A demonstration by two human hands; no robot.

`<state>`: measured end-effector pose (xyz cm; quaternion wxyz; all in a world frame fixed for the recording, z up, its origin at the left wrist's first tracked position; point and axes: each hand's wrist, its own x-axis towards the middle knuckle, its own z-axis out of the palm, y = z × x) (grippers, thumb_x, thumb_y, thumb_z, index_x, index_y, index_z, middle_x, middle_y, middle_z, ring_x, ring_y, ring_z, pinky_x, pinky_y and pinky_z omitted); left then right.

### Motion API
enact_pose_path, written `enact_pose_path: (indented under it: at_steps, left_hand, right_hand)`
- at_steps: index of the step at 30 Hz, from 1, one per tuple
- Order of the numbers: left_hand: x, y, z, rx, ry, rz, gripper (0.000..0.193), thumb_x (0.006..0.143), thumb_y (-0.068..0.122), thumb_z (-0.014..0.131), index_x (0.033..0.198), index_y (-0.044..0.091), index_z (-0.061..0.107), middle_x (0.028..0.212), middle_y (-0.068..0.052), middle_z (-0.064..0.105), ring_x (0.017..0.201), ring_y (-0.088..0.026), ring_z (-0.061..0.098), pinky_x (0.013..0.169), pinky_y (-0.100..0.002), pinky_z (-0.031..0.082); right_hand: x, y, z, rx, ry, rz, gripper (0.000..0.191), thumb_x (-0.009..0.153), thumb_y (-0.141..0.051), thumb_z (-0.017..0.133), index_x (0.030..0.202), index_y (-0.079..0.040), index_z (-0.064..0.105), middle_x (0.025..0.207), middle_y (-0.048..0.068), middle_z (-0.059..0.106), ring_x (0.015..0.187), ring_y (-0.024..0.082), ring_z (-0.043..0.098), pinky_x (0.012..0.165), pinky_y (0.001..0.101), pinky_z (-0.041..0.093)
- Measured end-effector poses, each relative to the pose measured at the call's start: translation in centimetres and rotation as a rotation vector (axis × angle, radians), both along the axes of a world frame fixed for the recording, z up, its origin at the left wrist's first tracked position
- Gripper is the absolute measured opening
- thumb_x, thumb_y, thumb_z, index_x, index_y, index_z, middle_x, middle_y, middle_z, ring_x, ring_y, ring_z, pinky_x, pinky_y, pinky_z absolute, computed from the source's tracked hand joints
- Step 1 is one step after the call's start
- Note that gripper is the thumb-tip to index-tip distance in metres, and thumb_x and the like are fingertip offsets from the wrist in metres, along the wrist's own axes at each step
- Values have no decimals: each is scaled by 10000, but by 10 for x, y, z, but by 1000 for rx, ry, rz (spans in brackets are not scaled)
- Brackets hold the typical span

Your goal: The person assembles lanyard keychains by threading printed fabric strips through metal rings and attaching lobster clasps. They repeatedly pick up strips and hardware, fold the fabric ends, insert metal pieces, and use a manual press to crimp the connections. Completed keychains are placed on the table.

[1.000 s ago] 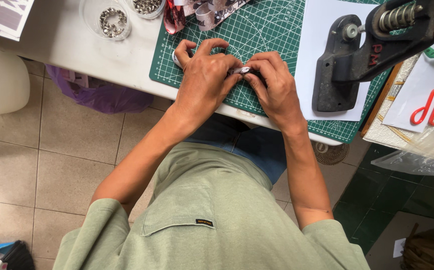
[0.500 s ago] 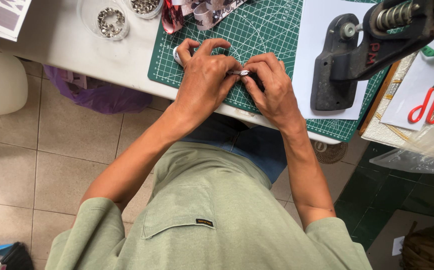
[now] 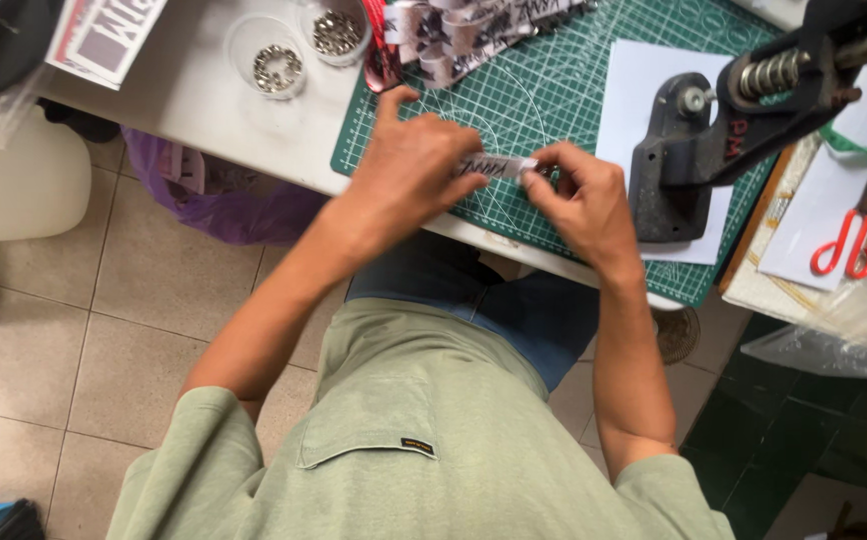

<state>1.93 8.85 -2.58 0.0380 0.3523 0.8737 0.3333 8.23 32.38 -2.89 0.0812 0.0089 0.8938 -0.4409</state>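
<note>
Both my hands meet over the green cutting mat (image 3: 554, 90) at the table's near edge. My left hand (image 3: 419, 165) and my right hand (image 3: 579, 195) pinch the two ends of a short printed white-and-black fabric strip (image 3: 499, 166), held just above the mat. A small metal piece shows at the strip's right end, by my right fingertips. More printed strips (image 3: 454, 30) lie in a pile at the mat's far edge.
A black hand press (image 3: 724, 140) stands on white paper right of my hands. Two clear cups of small metal snaps (image 3: 279, 68) sit on the white table at the left. Red-handled scissors (image 3: 844, 240) lie at the far right. A purple bag (image 3: 214, 190) is under the table.
My hands have shifted a little to the right and drawn apart, so the strip now shows between them. The camera view has moved slightly.
</note>
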Motion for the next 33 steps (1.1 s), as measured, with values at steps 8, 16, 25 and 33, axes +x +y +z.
enact_pose_path:
  at_steps: [8, 16, 25, 33]
  left_hand:
    - [-4, -22, 7, 260, -350, 39, 228, 903, 243, 808, 1031, 57, 775, 754, -86, 737, 571, -189, 661, 529, -331, 478]
    - [-5, -24, -5, 336, -333, 58, 246, 897, 252, 796, 1010, 37, 765, 737, -131, 707, 610, -249, 669, 589, -378, 493]
    - [-19, -35, -14, 396, -287, 25, 250, 887, 255, 786, 1010, 42, 737, 824, -127, 736, 731, -289, 711, 637, -394, 525]
    - [-37, -49, -24, 421, -149, 47, 222, 890, 270, 785, 975, 69, 745, 864, -69, 749, 736, -255, 710, 645, -370, 533]
  right_hand:
    - [6, 20, -8, -470, -183, -5, 142, 988, -123, 702, 1060, 0, 705, 886, 10, 720, 791, 40, 663, 689, 183, 517]
    - [0, 14, -5, -397, -326, -107, 182, 972, -131, 689, 1098, -9, 734, 831, 2, 707, 679, 28, 582, 531, 169, 400]
    - [-15, 8, -16, -265, -197, -95, 214, 957, -151, 750, 1109, 0, 750, 841, 13, 705, 709, 32, 579, 591, 176, 439]
    - [-28, -15, -10, -17, 15, -118, 183, 942, -114, 773, 1099, -19, 771, 863, 20, 754, 761, 37, 650, 648, 191, 511]
